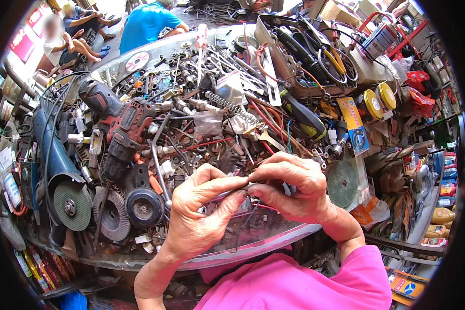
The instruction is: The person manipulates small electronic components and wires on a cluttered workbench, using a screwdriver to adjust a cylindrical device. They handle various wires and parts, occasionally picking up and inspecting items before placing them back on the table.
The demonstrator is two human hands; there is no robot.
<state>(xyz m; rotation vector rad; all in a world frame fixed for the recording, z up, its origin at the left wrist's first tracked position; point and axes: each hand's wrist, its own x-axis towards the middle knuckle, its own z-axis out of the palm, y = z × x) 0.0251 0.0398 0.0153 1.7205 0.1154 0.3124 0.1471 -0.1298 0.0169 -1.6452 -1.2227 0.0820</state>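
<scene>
My left hand [206, 206] and my right hand [294, 191] meet above the front of the cluttered bench, pinching a thin wire [254, 205] with dark, red and green strands between their fingertips. The fingers partly cover it, so its ends are unclear. Beyond my hands lie bolts, nuts, springs [222, 102] and loose cables. To the left are a red-and-black cordless drill [124, 124], an angle grinder [57, 150], a flap disc [111, 214] and a round black disc [143, 205]. A flat green disc [342, 184] lies right of my right hand.
An open metal case [266, 36] of tools and yellow tins [372, 105] stand at the back right. Crowded shelving [439, 217] runs along the right. Behind the bench, a person in a blue shirt [145, 28] bends over, and two seated people [72, 46] are at upper left.
</scene>
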